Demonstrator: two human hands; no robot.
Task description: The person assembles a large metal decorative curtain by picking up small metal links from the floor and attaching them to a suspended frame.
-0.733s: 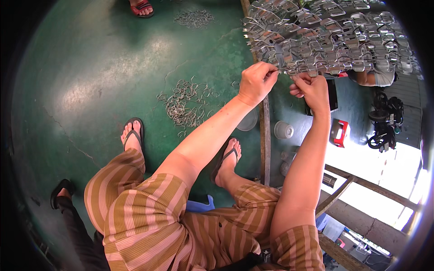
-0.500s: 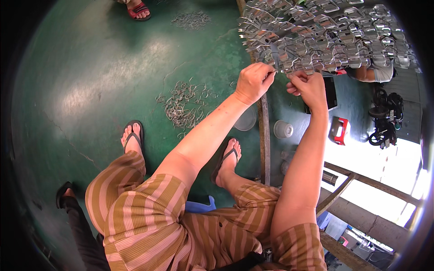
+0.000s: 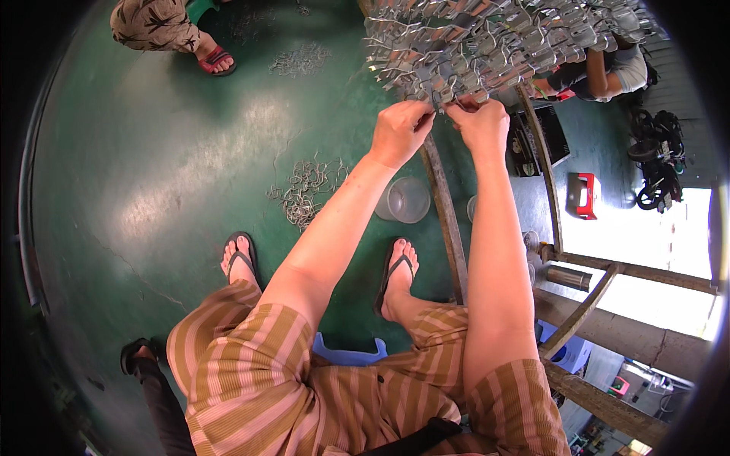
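A dense cluster of shiny bent metal pieces (image 3: 487, 45) hangs in rows at the upper right. Both of my hands reach up to its lower edge, close beside each other. My left hand (image 3: 401, 133) is closed in a pinch, thumb and forefinger touching the metal at the lowest row. My right hand (image 3: 484, 131) pinches just to the right of it, its fingertips partly among the pieces. What exactly sits between the fingertips is too small to make out. On the green floor left of my left forearm lies a loose pile of bent wire hooks (image 3: 304, 190).
A clear plastic tub (image 3: 404, 200) stands by a wooden bar (image 3: 445, 213). Wooden frame rails (image 3: 623, 270) cross at the right. A red stool (image 3: 585, 196) and a motorcycle (image 3: 658, 159) are beyond. Another person (image 3: 616, 72) sits behind the hanging pieces; a sandalled foot (image 3: 217, 59) is upper left.
The whole view has shifted, bringing the upper-left person's clothing and more of the tub into sight. My hands have come closer together at the hanging metal.
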